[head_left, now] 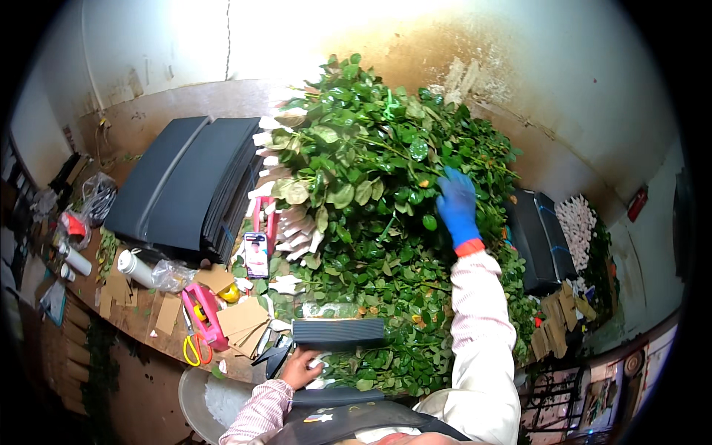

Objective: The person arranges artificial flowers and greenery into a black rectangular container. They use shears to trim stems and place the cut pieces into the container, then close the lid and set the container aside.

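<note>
My bare left hand [300, 368] is at the near edge of the table, its fingers curled round a white-wrapped flower bud [317, 364]. Just beyond it stands a dark grey ridged block or folded sheet [337, 331]. My right hand [457, 204], in a blue glove, reaches far forward over a big heap of leafy green flower stems [393, 178]. Its fingers are stretched out among the leaves, and nothing shows in them. Many stems in the heap end in white-wrapped buds [300, 230] on the left side. More leafy stems [408, 334] lie between my arms.
Left stands a strapped stack of dark sheets [178, 182]; another dark stack [540, 241] sits right. A phone [256, 254], pink tape dispenser [205, 317], yellow-handled scissors [196, 348], cardboard pieces [245, 326] and white bottle [136, 268] lie left. A bin [190, 397] stands below the edge.
</note>
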